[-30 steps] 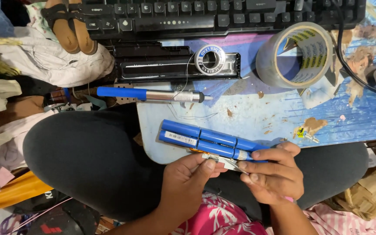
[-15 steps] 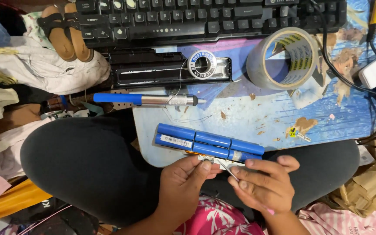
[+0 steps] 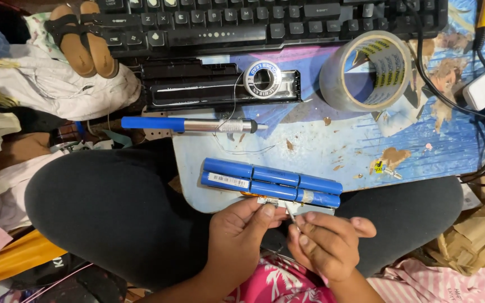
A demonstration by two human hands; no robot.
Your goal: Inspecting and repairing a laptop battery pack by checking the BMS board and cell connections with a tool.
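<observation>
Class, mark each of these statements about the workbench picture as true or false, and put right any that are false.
1. The blue battery pack lies at the near edge of the board. True.
2. The left hand holds the soldering iron. False: the iron lies on the board, apart from both hands.
3. The right hand pinches a thin metal piece beside the pack. True.
4. The roll of tape lies flat under the keyboard. False: it stands on edge below the keyboard, on the board.
5. A solder spool rests on a black case. True.
</observation>
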